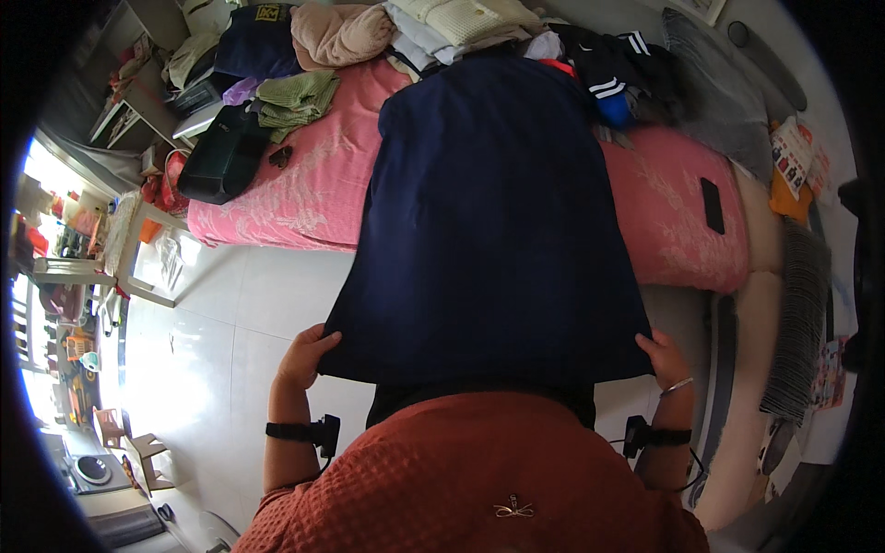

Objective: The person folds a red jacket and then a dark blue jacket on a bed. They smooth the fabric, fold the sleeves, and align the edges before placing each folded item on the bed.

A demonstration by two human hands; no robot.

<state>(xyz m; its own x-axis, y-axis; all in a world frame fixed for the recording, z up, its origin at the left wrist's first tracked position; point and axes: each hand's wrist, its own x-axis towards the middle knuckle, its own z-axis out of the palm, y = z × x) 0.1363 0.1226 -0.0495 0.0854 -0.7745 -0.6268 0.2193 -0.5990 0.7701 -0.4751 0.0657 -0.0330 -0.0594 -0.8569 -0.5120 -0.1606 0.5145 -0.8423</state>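
A large dark navy garment (pixel 494 221) is stretched out flat before me, its far part lying on the bed. My left hand (pixel 304 356) grips its near left corner, thumb on top. At the near right corner my right hand (pixel 665 359) pinches the cloth the same way. Between both hands the near edge hangs nearly straight in front of my body, off the bed. The garment's far end meets a pile of folded clothes (pixel 463 24), and what lies under it is hidden.
The bed has a pink patterned cover (pixel 297 186). On it lie a dark handbag (pixel 228 155), a green folded cloth (pixel 297 100), sunglasses (pixel 281 157), black clothes with white stripes (pixel 615 69) and a black phone-like object (pixel 711 206). A white stool (pixel 131 256) stands at left.
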